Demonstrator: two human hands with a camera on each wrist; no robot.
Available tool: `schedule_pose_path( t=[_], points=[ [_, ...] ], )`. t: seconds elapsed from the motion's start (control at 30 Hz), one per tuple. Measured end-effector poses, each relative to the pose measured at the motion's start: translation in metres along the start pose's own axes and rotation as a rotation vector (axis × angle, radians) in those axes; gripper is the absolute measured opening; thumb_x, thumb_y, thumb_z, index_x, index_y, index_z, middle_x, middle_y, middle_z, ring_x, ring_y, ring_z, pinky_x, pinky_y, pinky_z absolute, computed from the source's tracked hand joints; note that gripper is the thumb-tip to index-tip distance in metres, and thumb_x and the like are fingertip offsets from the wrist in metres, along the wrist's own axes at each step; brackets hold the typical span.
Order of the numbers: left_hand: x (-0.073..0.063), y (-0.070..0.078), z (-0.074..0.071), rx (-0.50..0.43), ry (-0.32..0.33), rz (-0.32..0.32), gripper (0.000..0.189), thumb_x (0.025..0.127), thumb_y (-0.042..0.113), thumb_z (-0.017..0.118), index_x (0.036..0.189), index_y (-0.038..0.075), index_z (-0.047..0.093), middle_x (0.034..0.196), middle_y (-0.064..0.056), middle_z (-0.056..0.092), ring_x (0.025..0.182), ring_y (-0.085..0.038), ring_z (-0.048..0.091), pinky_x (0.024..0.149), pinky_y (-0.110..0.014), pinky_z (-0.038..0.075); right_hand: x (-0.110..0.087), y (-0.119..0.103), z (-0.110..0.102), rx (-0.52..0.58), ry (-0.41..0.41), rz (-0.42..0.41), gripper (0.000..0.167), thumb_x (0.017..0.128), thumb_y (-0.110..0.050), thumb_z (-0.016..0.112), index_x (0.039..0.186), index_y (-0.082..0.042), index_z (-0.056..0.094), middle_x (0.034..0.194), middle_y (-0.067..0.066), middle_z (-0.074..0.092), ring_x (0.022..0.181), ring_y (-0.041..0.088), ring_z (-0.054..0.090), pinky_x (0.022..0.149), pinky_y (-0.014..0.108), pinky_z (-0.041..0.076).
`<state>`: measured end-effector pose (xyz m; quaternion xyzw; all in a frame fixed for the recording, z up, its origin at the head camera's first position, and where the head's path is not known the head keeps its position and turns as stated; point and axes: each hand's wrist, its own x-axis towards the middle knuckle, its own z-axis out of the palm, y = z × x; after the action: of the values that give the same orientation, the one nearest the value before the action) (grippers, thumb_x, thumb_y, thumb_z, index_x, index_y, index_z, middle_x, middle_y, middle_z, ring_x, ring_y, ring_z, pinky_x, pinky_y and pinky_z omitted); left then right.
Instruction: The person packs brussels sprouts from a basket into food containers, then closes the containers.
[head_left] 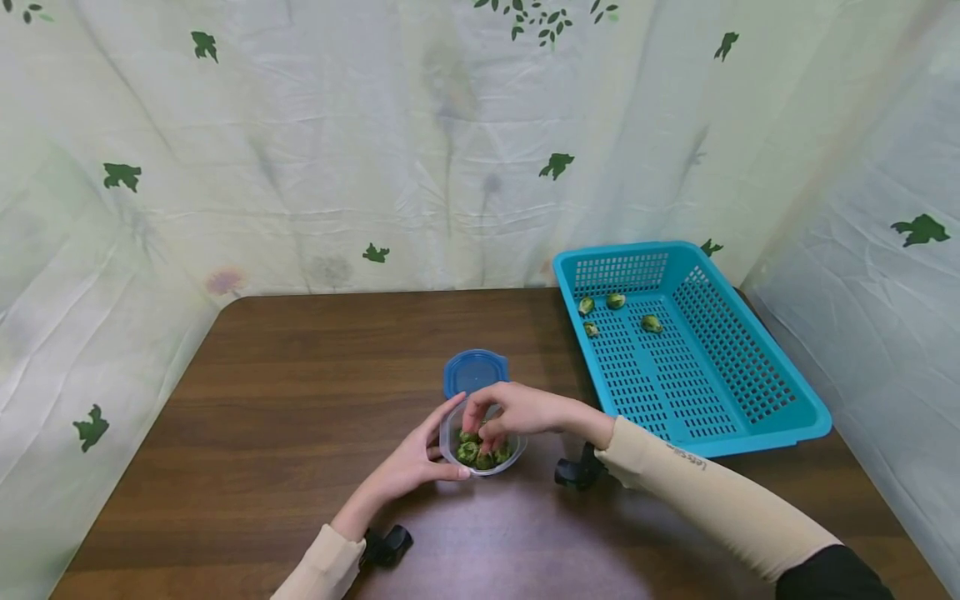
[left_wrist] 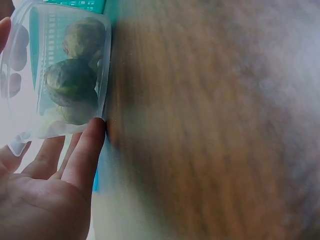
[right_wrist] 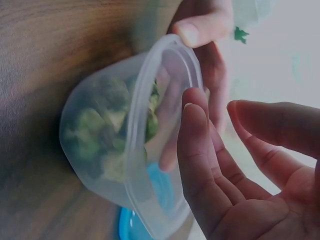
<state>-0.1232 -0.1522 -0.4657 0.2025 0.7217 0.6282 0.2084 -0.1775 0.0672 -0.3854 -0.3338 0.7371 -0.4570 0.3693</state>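
Observation:
My left hand (head_left: 408, 467) steadies a clear plastic container (head_left: 521, 452), thumb at the near rim and fingers round its left side. Several green Brussels sprouts (head_left: 468, 453) lie inside; through the wall they look dark green in the left wrist view, where the left hand's fingers (left_wrist: 85, 155) press against the container (left_wrist: 47, 122). My right hand (head_left: 517, 408) reaches over the opening with its fingers down inside. In the right wrist view its fingers (right_wrist: 195, 150) are parted from the thumb at the container's rim (right_wrist: 137, 150), and no sprout shows between them.
A blue lid (head_left: 474, 372) lies directly behind the container. On the right of the brown wooden table (head_left: 300, 400) stands a large blue slotted basket (head_left: 780, 433), with several more sprouts (head_left: 651, 323) toward its back left. A patterned curtain (head_left: 315, 167) hangs behind the table.

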Motion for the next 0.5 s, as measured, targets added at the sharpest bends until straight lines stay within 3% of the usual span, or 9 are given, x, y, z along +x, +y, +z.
schedule_pose_path(
  t=[0.17, 0.37, 0.5],
  points=[
    [0.0, 0.001, 0.0, 0.009, 0.01, 0.004, 0.093, 0.082, 0.011, 0.076, 0.154, 0.014, 0.016, 0.154, -0.019, 0.018, 0.131, -0.036, 0.035, 0.099, -0.043, 0.042, -0.008, -0.003, -0.012, 0.01, 0.026, -0.022, 0.016, 0.092, 0.005, 0.053, 0.106, 0.008, 0.059, 0.107, 0.024, 0.058, 0.082, 0.029, 0.064, 0.076, 0.042, 0.055],
    [0.0, 0.001, 0.001, 0.011, 0.014, 0.006, 0.094, 0.081, 0.011, 0.077, 0.154, 0.014, 0.016, 0.153, -0.021, 0.02, 0.131, -0.037, 0.035, 0.098, -0.044, 0.043, -0.021, -0.006, -0.028, 0.015, 0.064, -0.057, 0.017, 0.093, 0.001, 0.054, 0.107, 0.008, 0.058, 0.101, 0.014, 0.059, 0.088, 0.04, 0.063, 0.074, 0.037, 0.055],
    [0.001, 0.001, 0.001, 0.017, 0.018, 0.012, 0.095, 0.081, 0.011, 0.077, 0.154, 0.014, 0.017, 0.153, -0.019, 0.021, 0.132, -0.036, 0.034, 0.098, -0.044, 0.042, -0.03, -0.005, -0.037, 0.037, 0.1, -0.061, 0.018, 0.093, -0.002, 0.055, 0.109, 0.008, 0.058, 0.102, 0.016, 0.06, 0.09, 0.041, 0.062, 0.077, 0.041, 0.054]
  ],
)
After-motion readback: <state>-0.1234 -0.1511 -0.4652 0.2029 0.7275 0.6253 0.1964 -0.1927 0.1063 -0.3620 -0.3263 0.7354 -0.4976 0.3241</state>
